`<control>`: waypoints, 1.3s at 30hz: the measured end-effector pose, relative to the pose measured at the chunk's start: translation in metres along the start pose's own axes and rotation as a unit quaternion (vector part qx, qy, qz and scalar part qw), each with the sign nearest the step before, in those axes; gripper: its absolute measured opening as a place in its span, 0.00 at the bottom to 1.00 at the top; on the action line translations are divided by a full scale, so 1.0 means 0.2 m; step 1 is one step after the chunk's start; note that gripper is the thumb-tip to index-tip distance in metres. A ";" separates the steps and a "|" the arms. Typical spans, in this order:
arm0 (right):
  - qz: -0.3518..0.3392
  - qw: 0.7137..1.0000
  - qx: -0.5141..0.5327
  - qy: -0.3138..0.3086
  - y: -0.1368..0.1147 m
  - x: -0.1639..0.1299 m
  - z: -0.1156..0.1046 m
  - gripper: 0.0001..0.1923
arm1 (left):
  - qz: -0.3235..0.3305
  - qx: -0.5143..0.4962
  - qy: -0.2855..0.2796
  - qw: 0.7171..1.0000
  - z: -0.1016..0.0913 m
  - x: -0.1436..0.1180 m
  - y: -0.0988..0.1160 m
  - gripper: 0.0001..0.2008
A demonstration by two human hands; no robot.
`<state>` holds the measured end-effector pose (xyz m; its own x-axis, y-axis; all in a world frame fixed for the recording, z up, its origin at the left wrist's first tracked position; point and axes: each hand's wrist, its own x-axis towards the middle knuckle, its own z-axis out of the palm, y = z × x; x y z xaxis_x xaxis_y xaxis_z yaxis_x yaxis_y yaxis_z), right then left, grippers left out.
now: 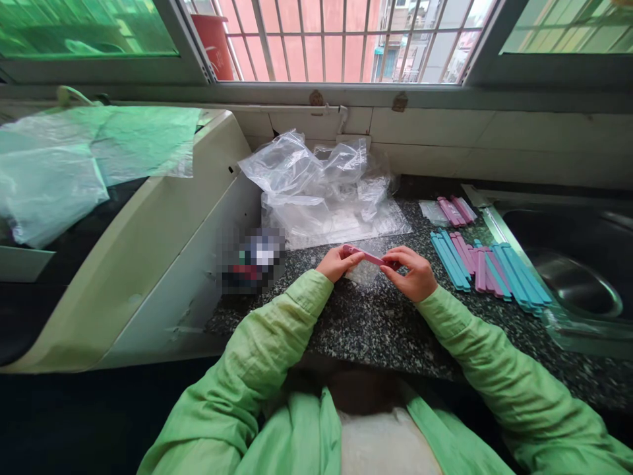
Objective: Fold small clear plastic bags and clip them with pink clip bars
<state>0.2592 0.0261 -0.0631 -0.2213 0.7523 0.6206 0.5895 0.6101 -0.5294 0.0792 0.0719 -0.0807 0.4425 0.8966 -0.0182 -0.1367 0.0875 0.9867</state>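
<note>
Speckled dark stone makes the long counter [376, 336] under both hands. A big white machine [163, 264] stands far out past the left fingers. A shiny metal sink [573, 277] sits well beyond the right fingers. A heap of crinkly clear plastic bags [316, 191] lies just ahead of the fingertips. A row of blue and pink plastic clips [489, 267] lies near the right fingers, on their outer side. The left hand [336, 262] and right hand [414, 274] pinch one long pink plastic clip [366, 255] between them, fingers closed on each end. A small clear bag [364, 272] hangs just below it.
</note>
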 end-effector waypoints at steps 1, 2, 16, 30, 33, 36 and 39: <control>-0.001 1.000 0.001 -0.001 0.00 0.00 0.00 0.05 | 0.004 -0.002 0.003 1.000 0.00 0.00 0.00 0.24; -0.003 1.000 0.001 -0.001 0.00 0.00 0.00 0.04 | 0.009 -0.004 0.009 1.000 0.00 0.00 -0.01 0.24; -0.018 1.000 -0.018 0.008 0.01 -0.01 0.01 0.02 | 0.032 -0.013 0.068 0.997 0.00 0.01 -0.01 0.24; -0.023 1.000 -0.018 -0.004 0.00 -0.01 0.00 0.02 | 0.057 -0.022 0.073 0.995 0.00 0.00 0.01 0.24; -0.022 1.000 -0.014 -0.011 -0.01 -0.01 0.00 0.02 | 0.049 -0.013 0.062 0.997 -0.01 0.00 0.01 0.24; -0.027 1.000 -0.005 -0.014 -0.01 -0.01 -0.01 0.02 | 0.046 -0.011 0.065 0.997 -0.01 0.01 0.03 0.26; -0.028 0.999 0.001 -0.017 -0.01 -0.01 -0.01 0.02 | 0.048 -0.010 0.067 0.997 -0.01 0.00 0.04 0.26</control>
<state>0.2591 0.0226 -0.0617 -0.2794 0.7250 0.6295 0.5738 0.6517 -0.4960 0.0771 0.0735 -0.0734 0.3052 0.9508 0.0529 -0.1914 0.0068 0.9815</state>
